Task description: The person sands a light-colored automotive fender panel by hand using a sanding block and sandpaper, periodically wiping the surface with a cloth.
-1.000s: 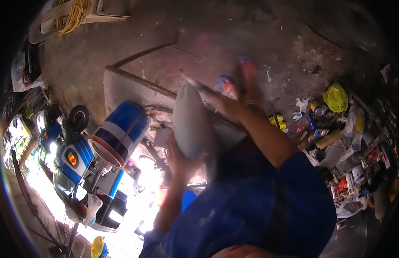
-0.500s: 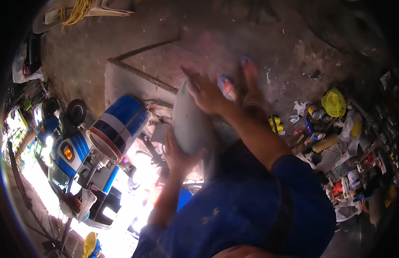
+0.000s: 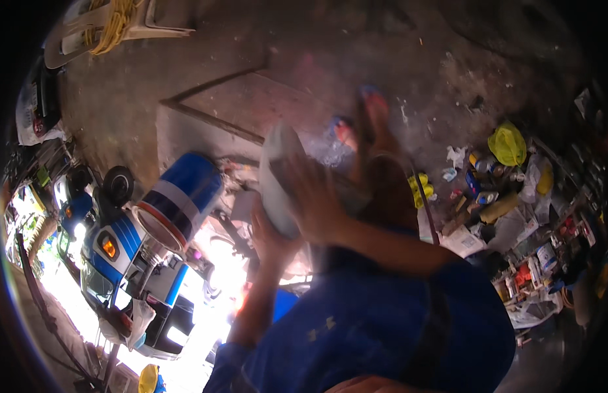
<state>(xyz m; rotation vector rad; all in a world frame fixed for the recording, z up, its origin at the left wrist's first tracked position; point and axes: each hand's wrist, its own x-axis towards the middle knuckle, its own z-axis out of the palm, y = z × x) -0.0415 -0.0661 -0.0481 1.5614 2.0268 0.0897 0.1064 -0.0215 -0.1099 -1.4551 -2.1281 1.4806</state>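
A smooth grey, rounded shell-like panel (image 3: 278, 150) stands tilted in front of my body. My left hand (image 3: 272, 239) grips its lower end, with the fingers along the left edge and the thumb on the other side. My right hand (image 3: 315, 196) lies nearly flat on the panel's right face, slightly blurred by motion. Under its fingers shows a dark thin piece of what looks like sandpaper (image 3: 284, 173), mostly covered by the hand.
A blue and white drum-shaped container (image 3: 189, 190) stands at the left, near a blue and white vehicle part with an orange lamp (image 3: 108, 246). Cluttered cans, papers and a yellow bag (image 3: 507, 144) lie at the right. A pale chair (image 3: 147, 26) with yellow cord is at the far left.
My right hand has slid from the panel's top end down toward me, along its right face, with the dark sheet. My left hand keeps its hold at the lower end.
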